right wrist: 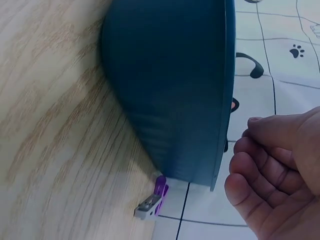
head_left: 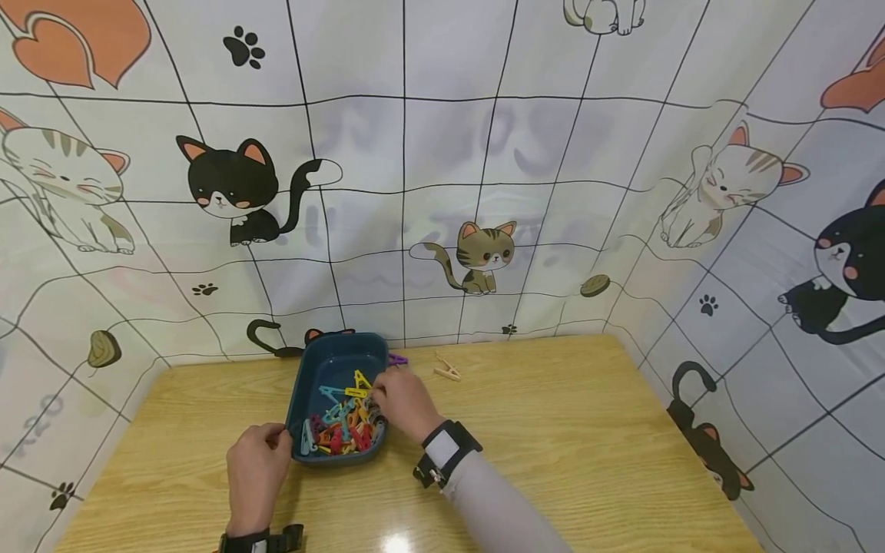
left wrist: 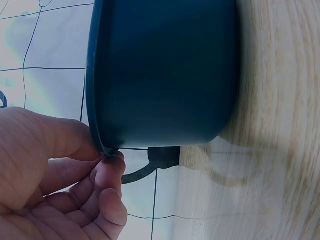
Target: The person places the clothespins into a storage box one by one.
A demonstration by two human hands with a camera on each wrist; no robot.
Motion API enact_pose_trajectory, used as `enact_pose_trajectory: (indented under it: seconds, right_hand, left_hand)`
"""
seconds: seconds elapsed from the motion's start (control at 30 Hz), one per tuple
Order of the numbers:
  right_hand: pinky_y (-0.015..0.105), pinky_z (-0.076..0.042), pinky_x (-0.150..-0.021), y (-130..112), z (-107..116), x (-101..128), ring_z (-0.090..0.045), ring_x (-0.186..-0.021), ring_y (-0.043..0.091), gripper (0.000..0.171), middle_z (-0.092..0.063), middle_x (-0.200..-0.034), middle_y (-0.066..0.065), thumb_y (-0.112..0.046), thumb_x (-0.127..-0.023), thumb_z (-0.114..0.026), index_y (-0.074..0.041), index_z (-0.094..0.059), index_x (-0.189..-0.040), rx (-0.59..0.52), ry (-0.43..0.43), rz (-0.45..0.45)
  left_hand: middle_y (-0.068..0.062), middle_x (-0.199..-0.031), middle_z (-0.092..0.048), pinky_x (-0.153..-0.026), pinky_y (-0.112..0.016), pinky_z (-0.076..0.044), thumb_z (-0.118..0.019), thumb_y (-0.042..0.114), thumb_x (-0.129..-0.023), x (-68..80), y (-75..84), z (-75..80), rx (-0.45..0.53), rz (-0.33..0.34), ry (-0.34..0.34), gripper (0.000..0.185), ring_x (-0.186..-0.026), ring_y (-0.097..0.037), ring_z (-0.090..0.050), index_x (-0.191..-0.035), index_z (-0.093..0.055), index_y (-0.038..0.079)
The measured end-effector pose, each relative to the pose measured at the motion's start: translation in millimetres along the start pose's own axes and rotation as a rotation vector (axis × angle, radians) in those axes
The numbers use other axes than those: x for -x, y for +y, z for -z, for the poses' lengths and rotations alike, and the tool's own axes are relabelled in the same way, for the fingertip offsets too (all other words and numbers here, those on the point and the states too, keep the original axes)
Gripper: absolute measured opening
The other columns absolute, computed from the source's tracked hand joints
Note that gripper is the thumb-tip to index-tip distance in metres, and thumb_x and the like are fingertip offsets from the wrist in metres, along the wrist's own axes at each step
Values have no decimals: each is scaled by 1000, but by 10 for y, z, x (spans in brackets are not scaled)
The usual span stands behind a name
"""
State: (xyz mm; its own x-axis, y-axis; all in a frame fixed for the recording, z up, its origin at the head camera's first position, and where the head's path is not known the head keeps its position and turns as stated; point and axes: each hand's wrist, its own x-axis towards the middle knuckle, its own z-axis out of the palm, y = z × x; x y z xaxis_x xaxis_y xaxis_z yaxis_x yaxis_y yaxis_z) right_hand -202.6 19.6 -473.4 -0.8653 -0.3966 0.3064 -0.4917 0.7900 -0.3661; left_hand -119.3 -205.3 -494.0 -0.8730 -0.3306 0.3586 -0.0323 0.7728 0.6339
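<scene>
A dark blue plastic basin (head_left: 299, 399) stands on the table, with a heap of small clothespins (head_left: 346, 426) in several colours at its near end. My left hand (head_left: 259, 468) pinches the basin's rim at the near left corner; the left wrist view shows thumb and fingertips meeting on that rim. Over the right rim is my right hand (head_left: 408, 403), its fingers curled beside the heap. In the right wrist view its thumb and index finger come close together, and whether anything lies between them is hidden. A purple clothespin (right wrist: 161, 192) lies outside the basin by its far right side.
Pale beige clothespins (head_left: 448, 370) lie on the wooden table (head_left: 539, 430) to the right of the basin, near the back edge. A white cloth (head_left: 442, 153) printed with cats and grid lines hangs behind the table and along both sides.
</scene>
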Motion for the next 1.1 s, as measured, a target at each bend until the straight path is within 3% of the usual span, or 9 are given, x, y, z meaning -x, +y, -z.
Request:
enact_pose_trajectory:
  seconds: [0.17, 0.4, 0.57, 0.73, 1.1]
  right_hand:
    - [22, -52, -69, 109, 27, 41, -66, -77, 10, 12, -74, -86, -2, -12, -96, -70, -11, -79, -88, -59, 48, -8]
    - [20, -45, -61, 309, 46, 46, -56, -66, 7, 15, -68, -76, -1, -7, -94, -71, -10, -72, -79, -117, 124, -20]
    - [27, -52, -70, 423, 66, 43, -65, -74, 12, 9, -74, -85, 3, -8, -94, -72, -7, -79, -88, -128, 157, -43]
    - [31, -56, -72, 525, 55, 42, -69, -80, 17, 8, -75, -90, 7, -6, -94, -72, -3, -79, -93, -133, 155, -87]
    - [28, -53, -68, 676, 3, 57, -64, -76, 17, 8, -72, -84, 5, -6, -93, -72, -6, -76, -85, -125, 106, -157]
  left_hand:
    - [-14, -71, -66, -57, -38, -46, -66, -4, -84, -1, 1, 6, -3, -4, 5, 13, -63, -26, -61, -87, -77, -9]
    - [-14, -72, -66, -57, -38, -46, -66, -3, -85, -11, 5, 13, -7, 15, -3, 13, -64, -27, -61, -88, -77, -9]
    - [-14, -72, -66, -57, -37, -45, -66, -3, -84, -13, 10, 12, -3, 18, -1, 13, -64, -26, -60, -87, -77, -9]
    - [-14, -72, -66, -57, -37, -45, -66, -3, -84, -12, 15, 11, 1, 6, 8, 13, -63, -26, -60, -86, -77, -9]
    - [-15, -73, -66, -57, -37, -45, -66, -3, -84, -10, 6, 7, -4, 19, -4, 13, -63, -26, -60, -87, -77, -9]
